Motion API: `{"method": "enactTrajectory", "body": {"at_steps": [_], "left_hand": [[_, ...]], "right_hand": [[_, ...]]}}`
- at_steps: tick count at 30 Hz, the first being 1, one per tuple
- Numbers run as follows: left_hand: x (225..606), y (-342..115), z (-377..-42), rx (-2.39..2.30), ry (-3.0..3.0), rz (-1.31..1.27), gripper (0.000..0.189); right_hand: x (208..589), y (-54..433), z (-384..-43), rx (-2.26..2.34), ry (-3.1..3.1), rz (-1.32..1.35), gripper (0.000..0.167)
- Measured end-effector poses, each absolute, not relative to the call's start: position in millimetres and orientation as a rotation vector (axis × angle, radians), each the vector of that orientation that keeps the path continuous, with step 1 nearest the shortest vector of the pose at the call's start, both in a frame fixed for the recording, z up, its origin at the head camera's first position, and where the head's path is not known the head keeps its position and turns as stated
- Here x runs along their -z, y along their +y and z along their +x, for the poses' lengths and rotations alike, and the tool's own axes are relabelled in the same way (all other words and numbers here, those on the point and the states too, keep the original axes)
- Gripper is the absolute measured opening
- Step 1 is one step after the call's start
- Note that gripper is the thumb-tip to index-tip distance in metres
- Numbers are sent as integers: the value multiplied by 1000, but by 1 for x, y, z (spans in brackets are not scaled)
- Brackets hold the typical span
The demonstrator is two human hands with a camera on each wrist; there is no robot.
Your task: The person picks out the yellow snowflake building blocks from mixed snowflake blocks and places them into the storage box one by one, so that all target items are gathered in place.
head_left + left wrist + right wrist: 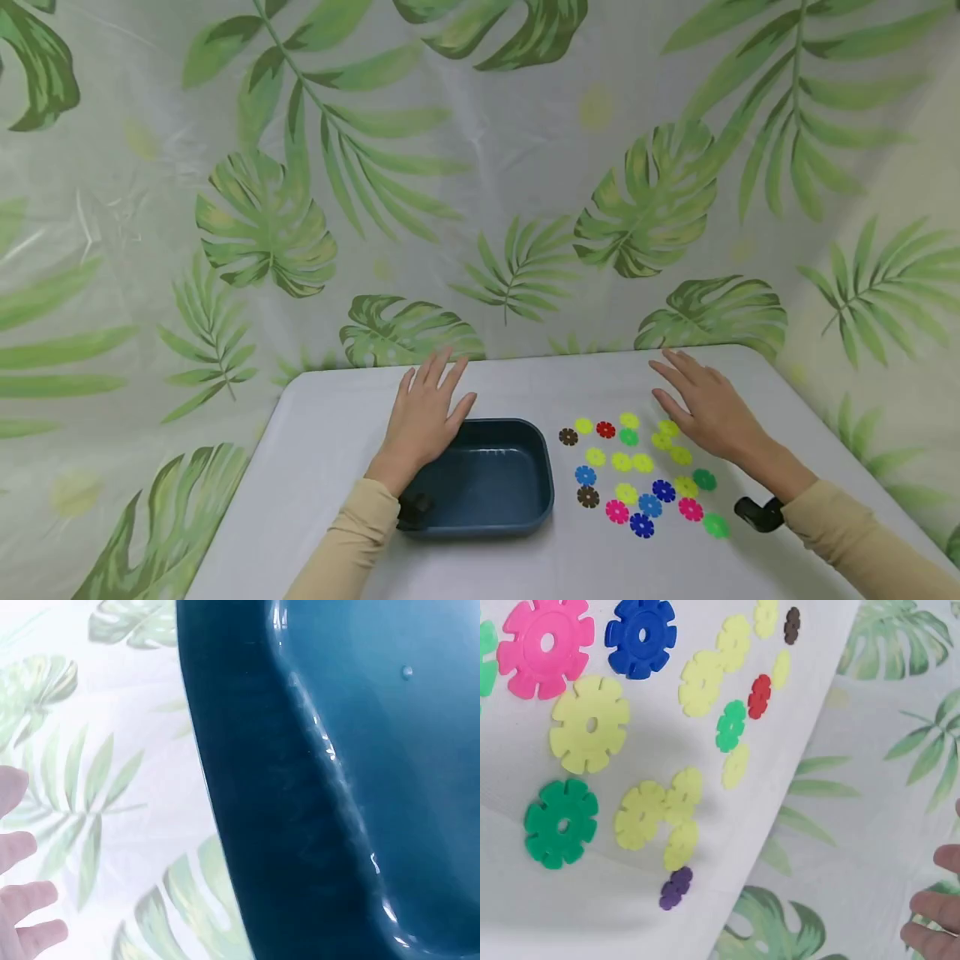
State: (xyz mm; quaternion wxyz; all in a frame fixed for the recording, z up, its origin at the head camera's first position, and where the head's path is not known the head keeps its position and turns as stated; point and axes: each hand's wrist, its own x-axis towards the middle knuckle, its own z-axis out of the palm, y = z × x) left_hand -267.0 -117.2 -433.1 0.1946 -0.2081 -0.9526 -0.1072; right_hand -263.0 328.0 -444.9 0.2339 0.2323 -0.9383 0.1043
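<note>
My left hand (426, 414) is held over the left rim of a dark blue plastic basin (491, 530), fingers spread and nothing in them. Above the far right side of the table, my right hand (708, 407) reaches out with straight fingers, also holding nothing. Below and left of it lie several flat notched plastic discs: yellow (642, 463), red (605, 430), pink (617, 512), dark blue (663, 491) and green (704, 479). In the right wrist view a purple disc (676, 889) shows too; the right hand hides it in the head view. The basin's visible floor (427, 750) is bare.
A white-covered table (315, 450) carries everything. Behind it hangs a leaf-printed curtain (517, 167), which continues along both sides. Black wrist cameras are strapped on, the right one (759, 514) low beside the discs.
</note>
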Motion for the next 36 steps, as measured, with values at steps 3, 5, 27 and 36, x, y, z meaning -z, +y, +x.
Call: {"method": "enactTrajectory", "body": {"at_steps": [3, 5, 27, 36], "left_hand": [[436, -128, -265, 492, -2645, -539, 57], [440, -136, -264, 621, -2611, -508, 55], [465, -186, -245, 1232, -2611, -245, 53], [479, -189, -237, 1309, -2632, -144, 51]], "right_hand": [[446, 334, -264, -430, -2563, 600, 48], [447, 338, -262, -544, -2572, 554, 47], [467, 371, -251, -978, -2655, 197, 50], [473, 371, -252, -1071, -2662, 150, 55]]}}
